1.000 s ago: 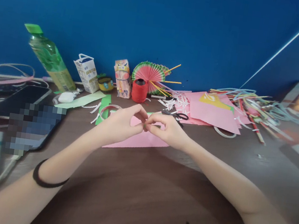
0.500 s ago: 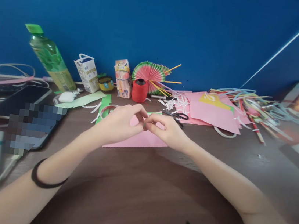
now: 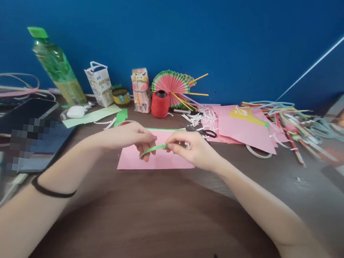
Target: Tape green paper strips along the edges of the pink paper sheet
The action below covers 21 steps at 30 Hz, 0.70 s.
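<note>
A thin green paper strip (image 3: 153,148) stretches between my two hands above a pink paper sheet (image 3: 155,158) that lies flat on the brown table (image 3: 152,220). My left hand (image 3: 126,136) pinches the strip's lower left end with curled fingers. My right hand (image 3: 193,149) pinches its right end between thumb and forefinger. A black band circles my left wrist.
Black scissors (image 3: 205,132), a red thread spool (image 3: 160,104), a folded paper fan (image 3: 172,83), two small cartons and a green bottle (image 3: 57,68) stand behind. Pink sheets (image 3: 242,128) and coloured strips (image 3: 291,120) lie at the right. A phone (image 3: 28,126) and cables lie at the left.
My left hand has drawn away to the left and lower, and the green strip now shows stretched between the two hands. My right hand stayed nearly in place.
</note>
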Each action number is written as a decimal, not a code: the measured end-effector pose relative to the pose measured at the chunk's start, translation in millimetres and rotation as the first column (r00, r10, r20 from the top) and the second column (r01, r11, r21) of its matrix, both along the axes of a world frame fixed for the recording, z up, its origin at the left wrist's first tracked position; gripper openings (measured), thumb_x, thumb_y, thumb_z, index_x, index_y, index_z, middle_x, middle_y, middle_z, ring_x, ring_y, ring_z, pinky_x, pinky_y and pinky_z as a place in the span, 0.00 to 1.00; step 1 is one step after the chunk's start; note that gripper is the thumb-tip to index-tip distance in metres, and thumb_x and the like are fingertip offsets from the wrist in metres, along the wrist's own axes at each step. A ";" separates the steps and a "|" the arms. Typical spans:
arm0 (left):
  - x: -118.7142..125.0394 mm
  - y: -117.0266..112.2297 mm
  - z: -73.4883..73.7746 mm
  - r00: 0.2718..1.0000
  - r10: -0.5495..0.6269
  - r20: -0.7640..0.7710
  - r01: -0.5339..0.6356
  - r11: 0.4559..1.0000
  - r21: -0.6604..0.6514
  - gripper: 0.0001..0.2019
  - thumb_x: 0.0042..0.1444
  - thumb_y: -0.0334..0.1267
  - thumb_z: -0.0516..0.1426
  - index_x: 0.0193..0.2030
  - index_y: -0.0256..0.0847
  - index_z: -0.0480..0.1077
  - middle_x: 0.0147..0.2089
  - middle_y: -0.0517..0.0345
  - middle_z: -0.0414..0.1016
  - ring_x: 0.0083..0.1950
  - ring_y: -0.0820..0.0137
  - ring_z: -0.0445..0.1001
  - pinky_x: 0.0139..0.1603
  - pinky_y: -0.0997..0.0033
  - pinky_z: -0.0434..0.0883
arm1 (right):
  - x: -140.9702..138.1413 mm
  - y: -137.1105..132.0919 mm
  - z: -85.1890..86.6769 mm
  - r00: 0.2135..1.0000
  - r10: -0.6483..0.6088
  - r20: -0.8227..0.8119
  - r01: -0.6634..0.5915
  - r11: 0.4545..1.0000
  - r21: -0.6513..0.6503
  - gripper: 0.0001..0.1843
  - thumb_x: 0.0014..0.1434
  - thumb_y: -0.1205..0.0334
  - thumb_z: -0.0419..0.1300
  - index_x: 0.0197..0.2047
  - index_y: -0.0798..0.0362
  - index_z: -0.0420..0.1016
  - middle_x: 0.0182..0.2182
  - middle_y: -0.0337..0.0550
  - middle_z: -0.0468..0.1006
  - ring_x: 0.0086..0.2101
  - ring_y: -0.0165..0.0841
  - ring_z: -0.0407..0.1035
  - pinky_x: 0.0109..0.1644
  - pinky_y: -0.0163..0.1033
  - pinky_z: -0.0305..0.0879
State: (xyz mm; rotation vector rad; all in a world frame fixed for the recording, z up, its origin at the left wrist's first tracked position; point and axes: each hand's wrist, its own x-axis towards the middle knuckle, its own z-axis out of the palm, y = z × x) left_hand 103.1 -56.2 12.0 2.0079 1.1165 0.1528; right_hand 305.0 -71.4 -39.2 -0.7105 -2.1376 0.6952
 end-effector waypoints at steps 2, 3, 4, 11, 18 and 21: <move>-2.8 0.9 -0.8 1.000 -0.023 0.001 0.023 0.998 -0.062 0.16 0.52 0.45 0.49 0.28 0.37 0.73 0.24 0.57 0.73 0.31 0.71 0.71 0.38 0.74 0.68 | 0.7 0.7 -0.8 1.000 -0.012 0.027 0.011 1.000 0.015 0.07 0.56 0.73 0.53 0.31 0.58 0.72 0.26 0.38 0.73 0.28 0.25 0.65 0.31 0.29 0.56; -4.1 1.4 -0.9 1.000 -0.030 0.002 0.030 0.995 -0.091 0.16 0.52 0.45 0.49 0.29 0.37 0.73 0.23 0.57 0.72 0.31 0.71 0.71 0.38 0.74 0.68 | 1.2 1.2 -1.3 0.999 -0.016 0.036 0.015 1.000 0.027 0.07 0.56 0.73 0.53 0.31 0.58 0.72 0.26 0.37 0.73 0.28 0.25 0.65 0.31 0.29 0.56; -5.3 2.2 -0.8 0.999 -0.038 0.004 0.039 0.992 -0.118 0.16 0.53 0.46 0.49 0.30 0.37 0.73 0.23 0.57 0.72 0.32 0.71 0.71 0.37 0.74 0.68 | 1.7 1.9 -1.8 0.999 -0.020 0.041 0.019 0.999 0.041 0.07 0.56 0.72 0.54 0.32 0.58 0.72 0.25 0.37 0.73 0.27 0.25 0.65 0.31 0.29 0.56; -12.4 10.0 -1.4 0.993 -0.119 0.015 0.120 0.975 -0.189 0.15 0.53 0.47 0.51 0.30 0.38 0.71 0.23 0.59 0.70 0.33 0.72 0.70 0.39 0.76 0.66 | 4.0 6.4 -5.0 0.993 -0.072 0.096 0.051 0.977 0.206 0.08 0.55 0.70 0.55 0.36 0.56 0.75 0.29 0.39 0.75 0.31 0.27 0.66 0.35 0.31 0.58; -12.4 9.3 3.5 0.984 -0.124 -0.124 0.115 0.990 -0.083 0.10 0.50 0.43 0.51 0.28 0.38 0.68 0.31 0.58 0.71 0.35 0.73 0.69 0.41 0.75 0.65 | 9.7 5.3 0.1 0.974 -0.074 0.215 0.089 0.994 -0.059 0.10 0.55 0.67 0.56 0.41 0.54 0.74 0.27 0.37 0.75 0.26 0.25 0.67 0.34 0.31 0.59; -16.2 12.7 3.6 0.974 -0.098 -0.204 0.103 0.995 0.015 0.12 0.49 0.44 0.51 0.29 0.39 0.69 0.34 0.58 0.71 0.38 0.72 0.69 0.41 0.76 0.64 | 15.0 7.7 3.8 0.956 -0.012 0.295 0.070 0.980 -0.187 0.10 0.55 0.67 0.57 0.41 0.56 0.75 0.23 0.37 0.75 0.24 0.26 0.67 0.31 0.30 0.59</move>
